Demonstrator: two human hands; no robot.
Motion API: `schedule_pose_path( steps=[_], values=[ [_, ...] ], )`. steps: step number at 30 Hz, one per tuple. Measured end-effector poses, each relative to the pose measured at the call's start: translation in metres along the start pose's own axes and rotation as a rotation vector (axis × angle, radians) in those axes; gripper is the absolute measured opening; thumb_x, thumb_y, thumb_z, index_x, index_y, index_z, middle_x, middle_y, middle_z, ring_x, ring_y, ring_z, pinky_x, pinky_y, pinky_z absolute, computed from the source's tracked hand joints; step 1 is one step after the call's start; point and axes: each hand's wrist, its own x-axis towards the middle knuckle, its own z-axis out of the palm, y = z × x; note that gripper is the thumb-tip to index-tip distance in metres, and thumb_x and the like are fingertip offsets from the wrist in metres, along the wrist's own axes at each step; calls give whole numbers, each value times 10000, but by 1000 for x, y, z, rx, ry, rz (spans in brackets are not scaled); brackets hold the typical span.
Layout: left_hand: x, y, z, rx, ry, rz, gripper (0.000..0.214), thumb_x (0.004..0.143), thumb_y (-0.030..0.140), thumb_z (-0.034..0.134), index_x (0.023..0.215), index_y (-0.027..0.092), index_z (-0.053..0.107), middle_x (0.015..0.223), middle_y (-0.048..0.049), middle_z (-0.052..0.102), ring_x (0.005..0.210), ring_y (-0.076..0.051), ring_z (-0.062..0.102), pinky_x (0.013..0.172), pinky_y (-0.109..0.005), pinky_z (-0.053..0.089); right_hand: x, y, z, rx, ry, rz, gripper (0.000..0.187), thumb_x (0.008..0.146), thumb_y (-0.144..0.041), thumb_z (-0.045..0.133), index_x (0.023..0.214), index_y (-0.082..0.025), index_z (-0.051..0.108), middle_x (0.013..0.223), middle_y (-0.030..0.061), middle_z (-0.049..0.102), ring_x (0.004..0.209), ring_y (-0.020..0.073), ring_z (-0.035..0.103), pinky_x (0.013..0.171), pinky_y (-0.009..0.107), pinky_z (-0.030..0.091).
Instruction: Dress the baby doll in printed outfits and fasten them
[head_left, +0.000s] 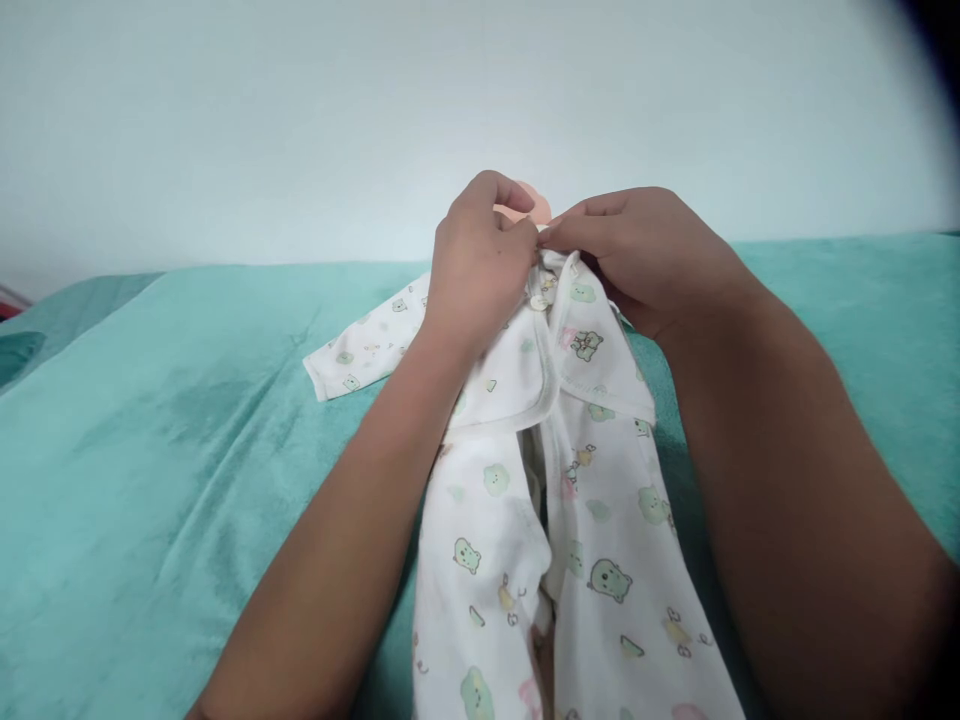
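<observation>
A white baby garment (525, 520) printed with small green animals lies on a teal blanket (187, 450), one sleeve (360, 350) spread out to the left. My left hand (476, 265) and my right hand (637, 255) meet at the garment's neckline, both pinched closed on the fabric edges beside a small button (538, 301). The garment's front hangs open below my hands. A bit of a peach-coloured thing (532, 207) peeks out just behind my fingers; I cannot make out what it is.
The teal blanket covers the whole surface, lightly wrinkled. A plain pale wall (450, 110) rises behind it. A sliver of red (9, 305) shows at the far left edge.
</observation>
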Motion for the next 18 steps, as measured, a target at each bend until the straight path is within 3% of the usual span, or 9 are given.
schedule_pose_path(
  steps=[9,18],
  values=[
    [-1,0,-3,10,1,28,138,816,198,554,861,327,569,730,-7,648,738,-221,593,718,-379,485,2,3,0,-96,26,-29,184,749,-373,698,629,-274,600,554,-14,417,476,139,316,428,321,271],
    [2,-2,1,57,-9,-3,107,856,195,547,836,296,578,755,-18,643,721,-209,600,656,-346,471,3,5,0,38,-42,-38,150,763,-299,695,645,-246,618,610,-3,435,515,131,353,423,294,257]
  ],
)
